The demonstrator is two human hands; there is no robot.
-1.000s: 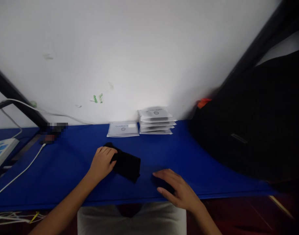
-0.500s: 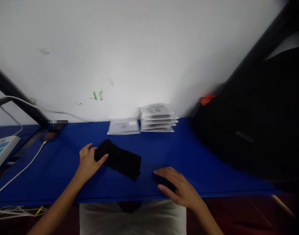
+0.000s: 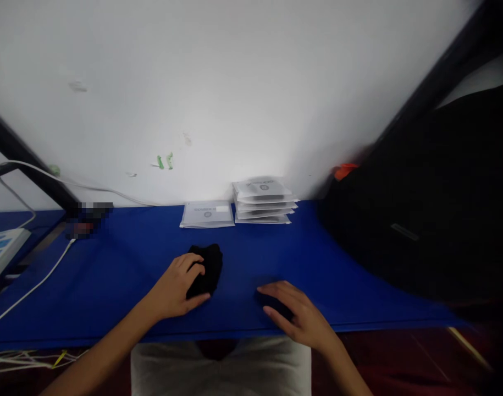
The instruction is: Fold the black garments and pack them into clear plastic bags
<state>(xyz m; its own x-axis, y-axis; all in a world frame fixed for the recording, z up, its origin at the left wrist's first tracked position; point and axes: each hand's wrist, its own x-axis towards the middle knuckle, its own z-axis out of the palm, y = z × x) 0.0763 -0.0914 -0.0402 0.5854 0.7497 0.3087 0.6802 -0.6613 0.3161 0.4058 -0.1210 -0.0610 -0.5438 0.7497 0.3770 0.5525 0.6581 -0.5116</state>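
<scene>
My left hand (image 3: 181, 286) has curled fingers over a piece of black cloth (image 3: 212, 269). The cloth is doubled into a short bundle on the blue tabletop (image 3: 251, 258); its exact kind I cannot make out. The thumb lies at the bundle's near side, and part of the cloth is hidden under the fingers. To the right, apart from the cloth, my right hand (image 3: 298, 313) rests on the table with thumb and fingers apart. Dark shadow fills the space under its palm, and no held object shows there.
Against the wall stands a stack of white zip packets (image 3: 263, 201), with a single packet (image 3: 207, 214) left of it. A large black bag-like object (image 3: 399, 209) covers the right side. White cables (image 3: 40, 283) and a white box (image 3: 4, 250) are at left.
The black cloth went from a long strip to a short doubled bundle. My left hand moved right and toward me with it. My right hand stayed in place.
</scene>
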